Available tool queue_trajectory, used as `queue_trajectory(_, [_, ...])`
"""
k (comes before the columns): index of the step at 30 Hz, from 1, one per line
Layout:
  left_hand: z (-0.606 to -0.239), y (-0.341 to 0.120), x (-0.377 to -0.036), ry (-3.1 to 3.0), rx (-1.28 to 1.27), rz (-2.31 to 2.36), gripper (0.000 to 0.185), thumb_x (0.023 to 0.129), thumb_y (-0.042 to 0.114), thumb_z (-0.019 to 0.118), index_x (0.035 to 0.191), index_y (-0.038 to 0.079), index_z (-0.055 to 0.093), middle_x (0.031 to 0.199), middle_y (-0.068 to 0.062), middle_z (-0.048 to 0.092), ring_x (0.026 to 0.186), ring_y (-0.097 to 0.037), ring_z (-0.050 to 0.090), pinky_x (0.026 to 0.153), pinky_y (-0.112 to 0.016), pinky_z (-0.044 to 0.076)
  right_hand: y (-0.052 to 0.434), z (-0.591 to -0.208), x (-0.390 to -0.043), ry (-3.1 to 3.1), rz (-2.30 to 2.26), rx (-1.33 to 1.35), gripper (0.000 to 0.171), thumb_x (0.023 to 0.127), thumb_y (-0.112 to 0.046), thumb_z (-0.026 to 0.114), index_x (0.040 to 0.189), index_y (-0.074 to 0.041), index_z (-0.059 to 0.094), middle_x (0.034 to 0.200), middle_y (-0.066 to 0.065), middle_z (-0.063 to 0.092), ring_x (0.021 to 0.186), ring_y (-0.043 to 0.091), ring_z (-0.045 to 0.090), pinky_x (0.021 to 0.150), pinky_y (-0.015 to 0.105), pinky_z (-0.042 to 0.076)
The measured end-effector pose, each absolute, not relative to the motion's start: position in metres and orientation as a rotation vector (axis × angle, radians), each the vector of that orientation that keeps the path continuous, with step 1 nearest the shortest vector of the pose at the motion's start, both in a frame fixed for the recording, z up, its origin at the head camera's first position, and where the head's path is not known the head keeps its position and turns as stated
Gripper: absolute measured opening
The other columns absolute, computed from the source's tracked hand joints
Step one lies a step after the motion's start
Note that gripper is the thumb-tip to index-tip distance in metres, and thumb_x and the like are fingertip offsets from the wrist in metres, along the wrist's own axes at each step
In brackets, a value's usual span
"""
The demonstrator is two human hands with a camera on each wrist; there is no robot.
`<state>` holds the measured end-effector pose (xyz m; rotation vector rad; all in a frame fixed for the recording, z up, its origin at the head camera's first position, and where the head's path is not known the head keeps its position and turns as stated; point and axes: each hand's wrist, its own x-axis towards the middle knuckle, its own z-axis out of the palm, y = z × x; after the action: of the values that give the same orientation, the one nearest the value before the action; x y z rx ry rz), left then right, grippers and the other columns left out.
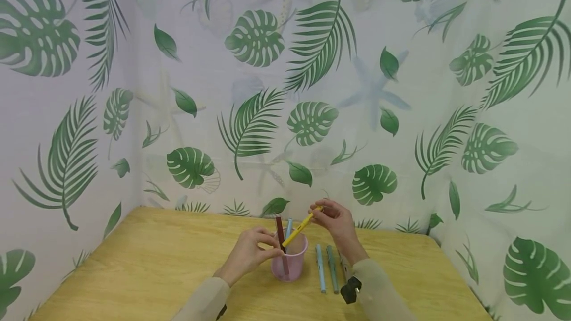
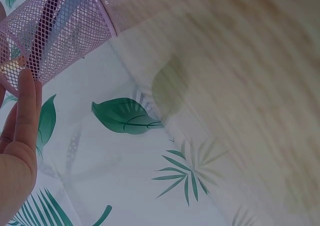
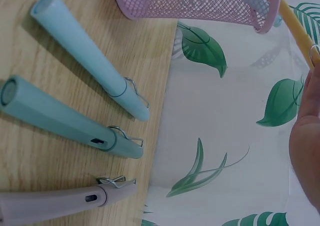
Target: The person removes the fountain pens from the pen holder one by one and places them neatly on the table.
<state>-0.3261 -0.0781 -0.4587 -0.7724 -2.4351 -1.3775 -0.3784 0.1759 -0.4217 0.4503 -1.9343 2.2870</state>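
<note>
Right hand (image 1: 336,219) is pinching the yellow pen (image 1: 301,227) at its upper end, fingertips curled round the clip end. The pen is slanting: high end at the right hand, low end down and to the left, its tip sitting over or just inside the mouth of the cup (image 1: 290,261). Can't tell from the head view whether the tip is already past the rim.

Key relation: the pen's long axis is tilted well off the cup's upright axis, and the cup is lying below and left of the grip. In the right wrist view the pen (image 3: 295,28) is passing just beside the cup rim (image 3: 200,3).

Left hand (image 1: 252,251) is holding the cup's side, fingers curled against the mesh; the left wrist view is showing a finger (image 2: 27,111) lying along the mesh (image 2: 55,31). That hand is the nearer one to the cup.

A dark red pen (image 1: 280,234) and a blue one (image 1: 289,227) are standing in the cup already.

Three pens are lying on the table (image 1: 147,261) right of the cup: light blue (image 3: 87,56), teal (image 3: 65,121), grey (image 3: 55,201), roughly parallel, apart from each other, close under the right forearm.
</note>
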Motion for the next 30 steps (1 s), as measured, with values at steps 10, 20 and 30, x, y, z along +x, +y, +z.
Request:
queue_trajectory(10, [-0.460,-0.078,-0.327,-2.435,-0.772,-1.399,0.013,0.080,0.031,0.080,0.082,0.019,0.078,0.098,0.001,0.065,0.103,-0.025,0.063,0.067,-0.014,0.056,0.188,-0.424,-0.379,-2.053,2.270,0.546,0.034,0.090,-0.004,0.069,0.123,-0.001,0.060,0.112,0.004,0.071,0.111,0.023,0.067,0.090,0.032,0.058])
queue_trajectory(20, [-0.462,-0.079,-0.325,-2.436,-0.772,-1.390,0.014,0.079,0.032,0.080,0.081,0.019,0.078,0.097,0.002,0.065,0.102,-0.025,0.063,0.066,-0.013,0.056,0.189,-0.420,-0.377,-1.931,2.257,0.430,0.033,0.090,-0.004,0.069,0.122,-0.002,0.061,0.106,0.005,0.074,0.095,0.014,0.071,0.083,0.032,0.061])
queue_trajectory(30, [-0.459,-0.078,-0.325,-2.436,-0.774,-1.374,0.012,0.081,0.027,0.080,0.083,0.015,0.078,0.098,0.000,0.065,0.101,-0.025,0.064,0.067,-0.013,0.056,0.193,-0.416,-0.377,-1.776,2.258,0.366,0.022,0.089,-0.005,0.071,0.111,-0.011,0.067,0.095,-0.002,0.076,0.088,0.015,0.073,0.078,0.032,0.062])
